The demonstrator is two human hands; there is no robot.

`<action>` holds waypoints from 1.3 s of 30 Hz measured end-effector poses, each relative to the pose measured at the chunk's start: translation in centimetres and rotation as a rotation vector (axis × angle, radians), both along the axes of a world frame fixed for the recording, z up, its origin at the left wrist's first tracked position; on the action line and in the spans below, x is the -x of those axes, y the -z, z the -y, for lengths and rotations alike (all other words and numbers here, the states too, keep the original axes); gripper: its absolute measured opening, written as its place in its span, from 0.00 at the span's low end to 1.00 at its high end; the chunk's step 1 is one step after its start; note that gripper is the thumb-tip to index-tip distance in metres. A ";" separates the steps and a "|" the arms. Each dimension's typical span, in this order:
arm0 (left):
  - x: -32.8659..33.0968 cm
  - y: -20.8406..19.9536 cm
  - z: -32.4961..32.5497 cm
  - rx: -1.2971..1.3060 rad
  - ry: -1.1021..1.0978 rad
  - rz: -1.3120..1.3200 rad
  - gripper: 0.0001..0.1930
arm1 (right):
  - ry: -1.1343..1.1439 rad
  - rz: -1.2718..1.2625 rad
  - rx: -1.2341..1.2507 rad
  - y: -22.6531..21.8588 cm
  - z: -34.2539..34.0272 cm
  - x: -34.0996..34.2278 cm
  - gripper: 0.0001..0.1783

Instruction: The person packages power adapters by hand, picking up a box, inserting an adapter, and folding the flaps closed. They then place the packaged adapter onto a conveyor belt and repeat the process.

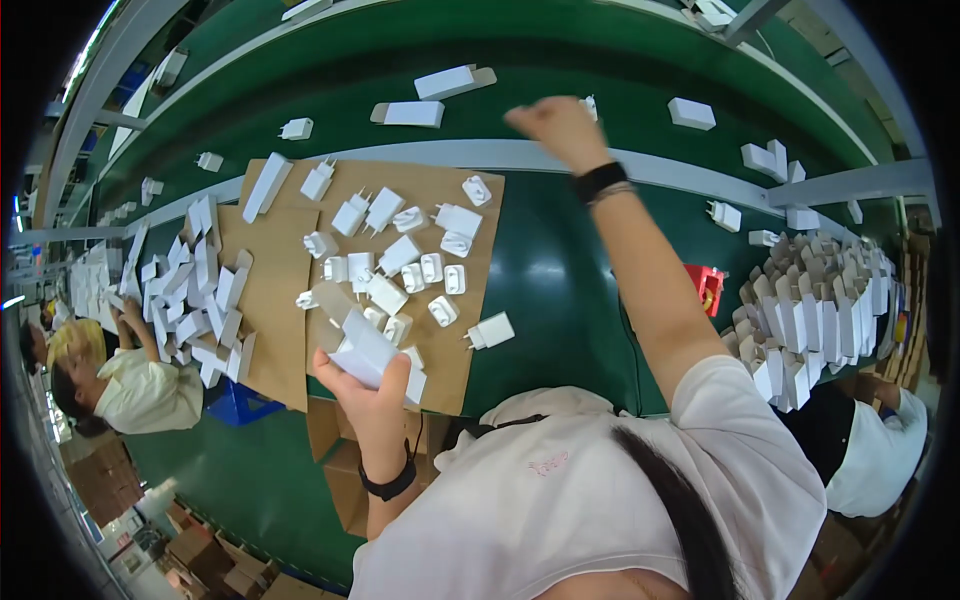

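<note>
White folding carton (368,348), flap open, over the cardboard sheet's (430,185) near edge: left hand (378,412) pinches it, best gently, sparing the walls! Right hand (560,125) curls above the conveyor; contents, can't tell.

Mostly matt paper and smooth plastic here.
We've got smooth plastic adapters (400,253) at 10 o'clock, matt cardboard sheet (448,370) under them, matt paperboard carton (370,345) at 8, glossy benchtop (560,260) at 2.
</note>
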State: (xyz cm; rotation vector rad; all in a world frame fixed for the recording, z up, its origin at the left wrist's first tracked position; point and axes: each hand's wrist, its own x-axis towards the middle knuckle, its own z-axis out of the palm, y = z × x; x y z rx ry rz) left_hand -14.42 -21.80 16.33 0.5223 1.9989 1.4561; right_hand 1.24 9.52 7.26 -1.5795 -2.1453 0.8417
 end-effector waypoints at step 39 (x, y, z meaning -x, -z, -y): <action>-7.9 0.3 -3.1 -0.264 0.466 -0.339 0.35 | -0.385 -1.099 0.285 -7.0 22.5 -3.4 0.14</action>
